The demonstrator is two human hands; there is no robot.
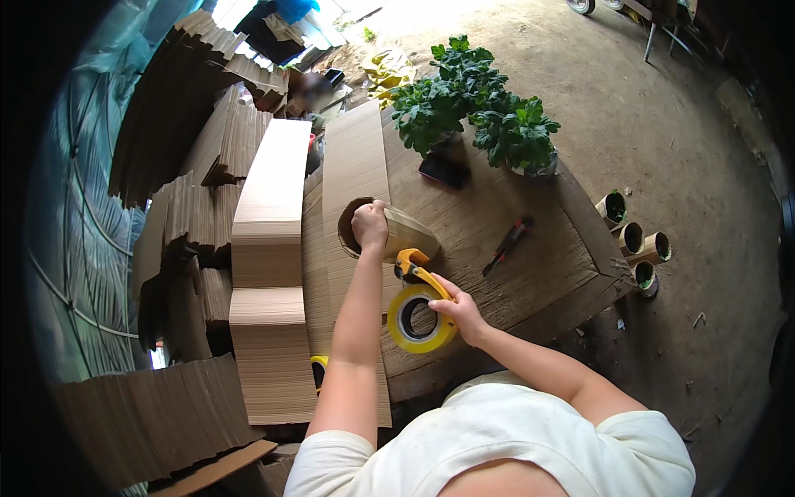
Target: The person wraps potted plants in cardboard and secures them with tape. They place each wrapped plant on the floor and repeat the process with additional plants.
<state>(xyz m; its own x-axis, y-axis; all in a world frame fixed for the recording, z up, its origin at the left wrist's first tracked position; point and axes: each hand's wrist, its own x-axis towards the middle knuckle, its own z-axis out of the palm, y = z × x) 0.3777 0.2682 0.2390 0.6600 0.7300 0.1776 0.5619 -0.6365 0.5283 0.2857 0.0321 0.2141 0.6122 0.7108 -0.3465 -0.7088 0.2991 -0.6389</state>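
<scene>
My left hand (pixel 370 225) is closed on the rim of a rolled cardboard tube (pixel 407 233), with some of its fingers hidden inside the tube's mouth. The tube lies on its side over a wooden tabletop (pixel 497 286) and a flat cardboard sheet (pixel 356 157). In my right hand (pixel 460 311) is a yellow tape dispenser (pixel 432 282) loaded with a wide roll of clear yellowish tape. The dispenser's head is close to the tube's near side; whether they touch I cannot tell. A red and black utility knife (pixel 507 246) rests on the wood to the right.
Leafy potted plants (pixel 472 103) and a dark phone (pixel 445 171) occupy the table's far side. Stacked cardboard sheets (pixel 269 331) rise along the left, beside another tape dispenser (pixel 319 373). Several cardboard tubes (pixel 632 238) stand on the dirt floor past the right edge.
</scene>
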